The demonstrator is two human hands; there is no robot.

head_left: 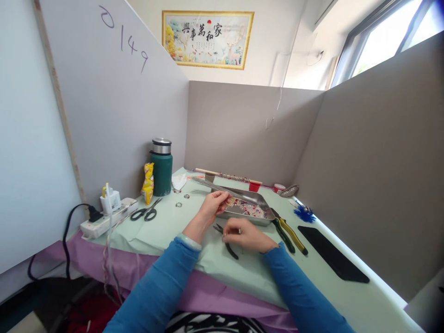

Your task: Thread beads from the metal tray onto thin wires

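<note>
My left hand (212, 209) is closed in a pinch at the near left edge of a metal tray (265, 221). What sits between its fingertips is too small to make out. The tray holds many small red, white and clear beads (252, 209). A bundle of thin grey wires (239, 195) lies slantwise over the tray, just beyond the left fingertips. Closer to me, my right hand (248, 234) has thumb and fingers pressed together; any item in them is hidden. Under it lie small dark-handled pliers (231, 252), partly covered by the hand.
Green-and-yellow pliers (289, 231) and a black flat case (333, 253) lie on the right. Scissors (145, 213), a power strip (109, 217), a green flask (162, 171) and a yellow packet (148, 184) stand left. Behind the tray, a beaded stick (234, 177) rests above a red cup (254, 186).
</note>
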